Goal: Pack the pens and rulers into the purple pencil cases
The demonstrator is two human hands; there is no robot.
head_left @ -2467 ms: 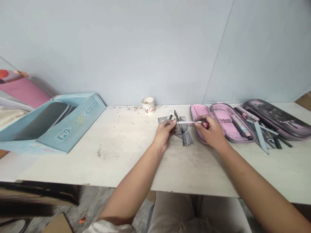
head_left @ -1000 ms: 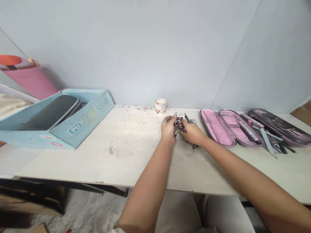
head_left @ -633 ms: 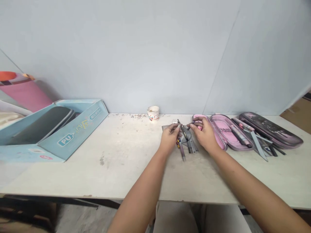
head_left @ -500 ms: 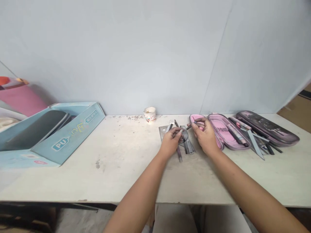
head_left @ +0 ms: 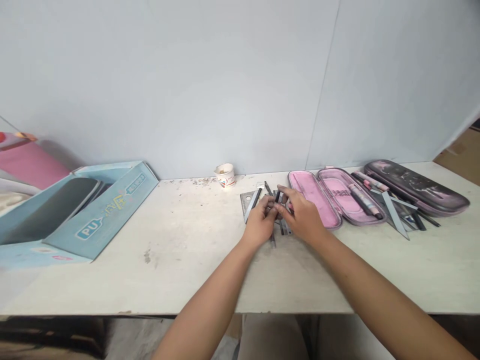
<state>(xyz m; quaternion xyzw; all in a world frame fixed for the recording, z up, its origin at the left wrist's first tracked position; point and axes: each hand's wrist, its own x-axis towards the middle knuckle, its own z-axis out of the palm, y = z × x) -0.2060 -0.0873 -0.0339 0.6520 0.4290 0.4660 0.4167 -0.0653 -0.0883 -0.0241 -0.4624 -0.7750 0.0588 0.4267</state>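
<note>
My left hand (head_left: pixel 258 224) and my right hand (head_left: pixel 302 215) meet over a small heap of stationery on the white table (head_left: pixel 195 260). Together their fingers pinch a thin dark pen (head_left: pixel 276 200); another dark pen sticks out below the left hand. Under the hands lie a grey set square (head_left: pixel 248 201) and a ruler. An open pink pencil case (head_left: pixel 325 199) lies just right of my right hand, with pens in its right half.
A small paper cup (head_left: pixel 225 175) stands by the wall. A light blue cardboard box (head_left: pixel 86 210) with a dark case inside sits at the left. A dark pencil case (head_left: pixel 416 186), rulers and pens lie at the far right. The table's front edge runs below my forearms.
My right hand has come back from the pink case's edge to the left hand, and both now close on a dark pen. Earlier they held a white pen between them.
</note>
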